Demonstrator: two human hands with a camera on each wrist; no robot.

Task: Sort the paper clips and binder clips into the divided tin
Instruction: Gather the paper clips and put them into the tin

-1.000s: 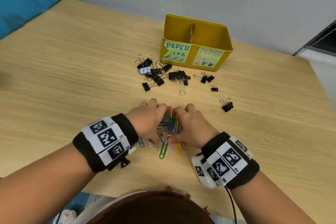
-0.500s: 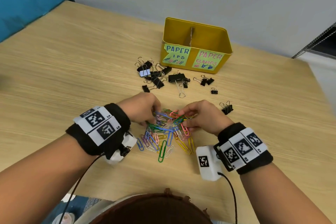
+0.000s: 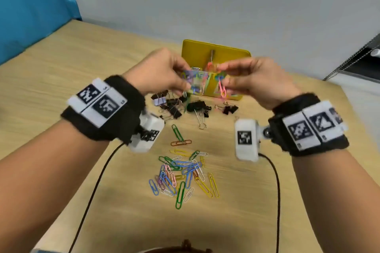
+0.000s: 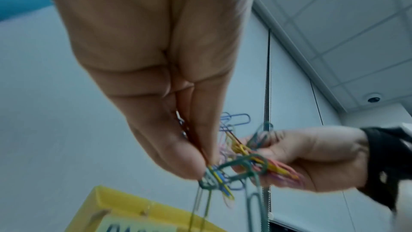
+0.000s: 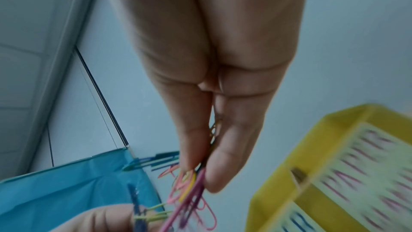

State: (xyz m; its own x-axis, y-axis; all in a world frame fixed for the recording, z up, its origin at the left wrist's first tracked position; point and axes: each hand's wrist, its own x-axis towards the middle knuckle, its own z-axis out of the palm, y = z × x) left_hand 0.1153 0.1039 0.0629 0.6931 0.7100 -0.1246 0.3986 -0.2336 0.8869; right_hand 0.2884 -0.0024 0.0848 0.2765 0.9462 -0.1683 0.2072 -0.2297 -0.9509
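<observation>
Up off the tabletop point(image 3: 61, 80) since half a second ago, both my hands now hang in the air in front of the yellow divided tin point(image 3: 216, 53), where before they were down in the pile. My left hand point(image 3: 162, 74) has its thumb and fingers point(image 4: 178, 156) pinched tight on a tangle of coloured paper clips point(image 3: 197, 84), green, blue and yellow ones showing in the left wrist view. My right hand point(image 3: 257, 80) pinches the other side of that same bunch, pink, yellow and purple clips point(image 5: 189, 184) squeezed between thumb and fingertips. So the lifted bundle hangs between the two hands, just in front of the tin's labelled front wall and above the black binder clips point(image 3: 185, 107), which lie scattered on the tabletop right before the tin. Left behind, nearer to me, the loose paper clips point(image 3: 183, 172) sit in a spread heap on the wood, blue, green, yellow, white and pink, with a green one and an orange one point(image 3: 181, 142) lying a little apart toward the binder clips. Inside the tin I can see the upright divider point(image 3: 212, 55); whether either compartment has anything in it I cannot tell from here. A blue panel point(image 3: 35, 2) stands at far left against the grey wall.
</observation>
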